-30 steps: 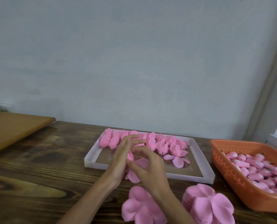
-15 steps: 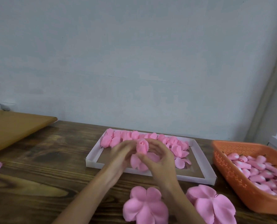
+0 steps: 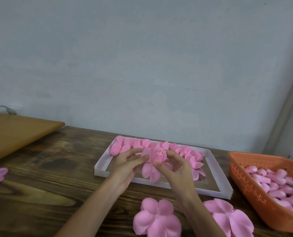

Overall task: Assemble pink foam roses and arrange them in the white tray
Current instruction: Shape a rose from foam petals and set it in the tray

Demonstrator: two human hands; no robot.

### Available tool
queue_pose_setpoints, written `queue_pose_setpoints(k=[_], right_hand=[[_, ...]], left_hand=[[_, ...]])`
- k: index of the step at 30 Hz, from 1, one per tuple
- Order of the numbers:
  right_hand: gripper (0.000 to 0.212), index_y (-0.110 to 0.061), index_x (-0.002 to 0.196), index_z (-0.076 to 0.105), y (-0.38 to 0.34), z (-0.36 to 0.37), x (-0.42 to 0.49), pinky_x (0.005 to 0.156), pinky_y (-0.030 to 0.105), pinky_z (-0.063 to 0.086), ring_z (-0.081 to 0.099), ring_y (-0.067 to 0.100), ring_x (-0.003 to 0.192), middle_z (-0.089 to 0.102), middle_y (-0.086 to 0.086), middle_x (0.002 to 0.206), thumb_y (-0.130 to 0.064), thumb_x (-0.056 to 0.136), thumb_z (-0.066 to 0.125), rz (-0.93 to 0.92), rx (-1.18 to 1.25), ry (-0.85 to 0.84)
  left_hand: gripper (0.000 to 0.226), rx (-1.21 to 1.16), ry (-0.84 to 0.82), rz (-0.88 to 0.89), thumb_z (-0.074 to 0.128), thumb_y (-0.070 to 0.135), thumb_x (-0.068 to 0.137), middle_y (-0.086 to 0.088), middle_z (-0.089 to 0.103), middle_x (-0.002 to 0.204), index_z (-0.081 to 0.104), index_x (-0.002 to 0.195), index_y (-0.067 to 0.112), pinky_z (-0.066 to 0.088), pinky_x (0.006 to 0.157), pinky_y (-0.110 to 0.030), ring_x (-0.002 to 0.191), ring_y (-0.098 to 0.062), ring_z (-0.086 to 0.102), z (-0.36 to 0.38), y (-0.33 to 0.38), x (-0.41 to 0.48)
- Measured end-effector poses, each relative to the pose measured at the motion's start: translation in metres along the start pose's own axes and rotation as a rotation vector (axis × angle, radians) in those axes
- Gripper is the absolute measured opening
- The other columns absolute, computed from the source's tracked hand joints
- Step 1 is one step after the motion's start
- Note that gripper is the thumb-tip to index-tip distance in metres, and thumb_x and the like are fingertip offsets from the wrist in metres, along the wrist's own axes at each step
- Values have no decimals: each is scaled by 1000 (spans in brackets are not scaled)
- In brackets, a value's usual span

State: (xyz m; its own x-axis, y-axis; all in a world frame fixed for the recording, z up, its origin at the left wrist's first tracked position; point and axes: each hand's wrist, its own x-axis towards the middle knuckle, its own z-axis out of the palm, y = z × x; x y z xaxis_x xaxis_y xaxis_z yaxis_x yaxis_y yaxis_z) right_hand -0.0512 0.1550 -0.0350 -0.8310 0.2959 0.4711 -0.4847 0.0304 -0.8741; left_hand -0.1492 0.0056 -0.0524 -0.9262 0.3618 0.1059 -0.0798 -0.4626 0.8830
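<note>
Step in hand, as I judge it: wrapping petals round a bud, not yet placing. Both hands hold one part-made rose (image 3: pixel 157 156) just above the near half of the white tray (image 3: pixel 103 173). Left hand (image 3: pixel 127 162) pinches a raised petal against the bud's left side with thumb and fingertips. Right hand (image 3: pixel 175 166) is curled round the right side, thumb under. The bud tip shows between them; several petals hang loose below, unfolded. Finished roses (image 3: pixel 176 148) lie in one row along the tray's far wall, with a few loose petals in front of them; the near half of the tray floor shows bare. Orange basket (image 3: pixel 241 183) to the right holds many buds (image 3: pixel 275 181). Flat petal pieces (image 3: pixel 157 219) lie on the counter (image 3: pixel 56 168) near the wrists, more in a stack (image 3: pixel 231 219) to the right. Next move likely calls for lifting the hanging petals one at a time and pressing each close round the bud, turning the rose between the hands. Foam looks soft: light pressure, or the petals crease. Whether glue is used cannot be told. Then set it down beside the row.
</note>
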Motion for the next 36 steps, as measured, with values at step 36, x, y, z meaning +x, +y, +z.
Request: queue_pose_setpoints(k=[36], right_hand=[[23, -13, 95, 77, -18, -7, 1, 76, 37, 64, 77, 28, 91, 80, 9, 96, -11, 75, 89, -10, 2, 51]], left_hand=[[39, 59, -126, 195, 82, 30, 86, -16, 73, 127, 76, 120, 14, 61, 94, -43, 117, -31, 71, 15, 9, -16]])
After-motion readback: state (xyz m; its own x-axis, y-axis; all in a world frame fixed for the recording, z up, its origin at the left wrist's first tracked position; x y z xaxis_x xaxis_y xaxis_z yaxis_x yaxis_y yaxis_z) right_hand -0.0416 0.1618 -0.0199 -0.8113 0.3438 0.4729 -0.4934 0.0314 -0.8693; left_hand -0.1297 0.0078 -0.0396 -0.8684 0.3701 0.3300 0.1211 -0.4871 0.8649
